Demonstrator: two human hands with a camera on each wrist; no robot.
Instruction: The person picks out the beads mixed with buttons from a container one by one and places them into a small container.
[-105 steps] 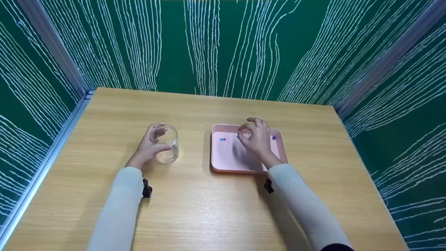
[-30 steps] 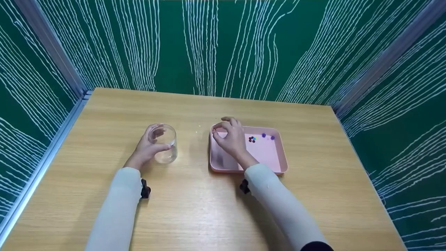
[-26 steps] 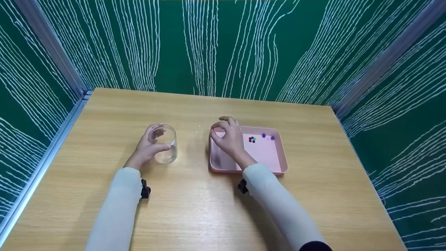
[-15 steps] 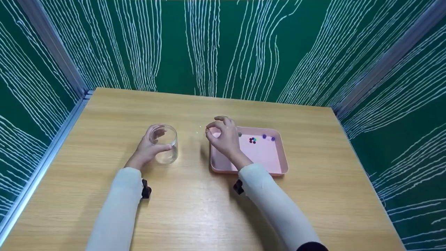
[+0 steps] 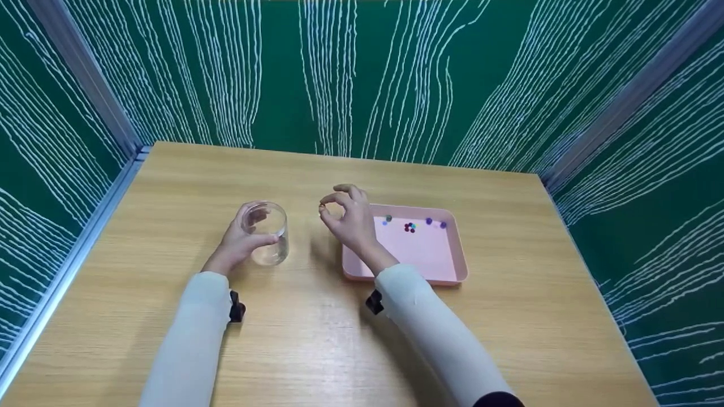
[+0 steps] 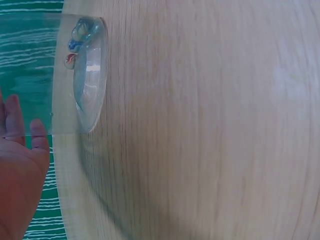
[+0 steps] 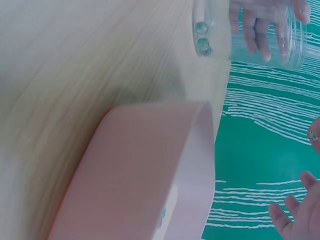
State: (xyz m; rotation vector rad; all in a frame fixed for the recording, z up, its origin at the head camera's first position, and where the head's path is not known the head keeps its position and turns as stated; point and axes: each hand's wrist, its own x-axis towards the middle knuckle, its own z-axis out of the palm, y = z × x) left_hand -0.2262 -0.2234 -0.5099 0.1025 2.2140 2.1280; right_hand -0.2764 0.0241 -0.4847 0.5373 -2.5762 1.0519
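Observation:
My left hand [image 5: 235, 244] grips a clear glass jar [image 5: 272, 253] that stands upright on the table. At the jar's bottom lie several glass marbles [image 6: 75, 45], seen in the left wrist view. My right hand [image 5: 356, 229] is raised over the left edge of a pink tray [image 5: 421, 260]. Its thumb and index finger pinch a small marble [image 7: 312, 134], clear in the right wrist view and orange-tinted from the head. In the tray lie a dark green marble [image 5: 388, 218], two purple ones [image 5: 429, 221] and a tight cluster of small red and coloured balls [image 5: 410, 227].
The wooden table [image 5: 305, 339] spans the view. Green panels [image 5: 384, 73] with white wavy lines stand behind it and at both sides, joined by metal posts [image 5: 622, 93]. A pale blue spot [image 5: 385, 223] shows beside the green marble.
My right hand has gone from the tray's middle to its left edge, toward the jar, with a marble pinched. Balls it had covered now show. The left hand and jar stay put.

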